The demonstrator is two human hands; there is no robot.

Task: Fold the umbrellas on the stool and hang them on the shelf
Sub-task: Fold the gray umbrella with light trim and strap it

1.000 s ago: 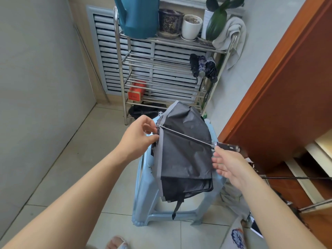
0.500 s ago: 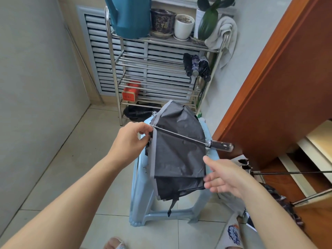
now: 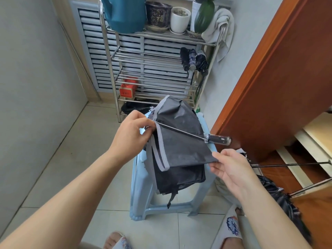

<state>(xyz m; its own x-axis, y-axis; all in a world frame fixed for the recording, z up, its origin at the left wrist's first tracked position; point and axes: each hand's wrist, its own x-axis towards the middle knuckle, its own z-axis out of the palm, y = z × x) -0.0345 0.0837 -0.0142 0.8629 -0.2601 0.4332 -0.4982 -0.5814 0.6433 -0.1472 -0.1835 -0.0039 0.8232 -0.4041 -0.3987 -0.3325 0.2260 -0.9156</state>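
Observation:
A collapsed black umbrella [image 3: 179,141] with grey trim hangs above the pale blue plastic stool [image 3: 138,200]. My left hand [image 3: 132,135] grips its top end, where the metal shaft begins. The shaft runs right to a dark handle [image 3: 218,139] that nothing holds. My right hand [image 3: 228,168] pinches the lower right corner of the black canopy. Three folded umbrellas [image 3: 193,59] hang on the right side of the steel shelf [image 3: 115,76]. Another open black umbrella [image 3: 280,191] lies on the floor at the right.
Pots, a teal can [image 3: 124,13] and a white towel [image 3: 221,27] sit on the shelf's top tier. A red box [image 3: 128,88] rests on a lower tier. An orange wooden door [image 3: 269,87] stands close on the right. My slippered feet are below.
My right hand let go of the umbrella handle, dropped lower and took hold of the canopy's edge. My left hand kept its grip on the top end.

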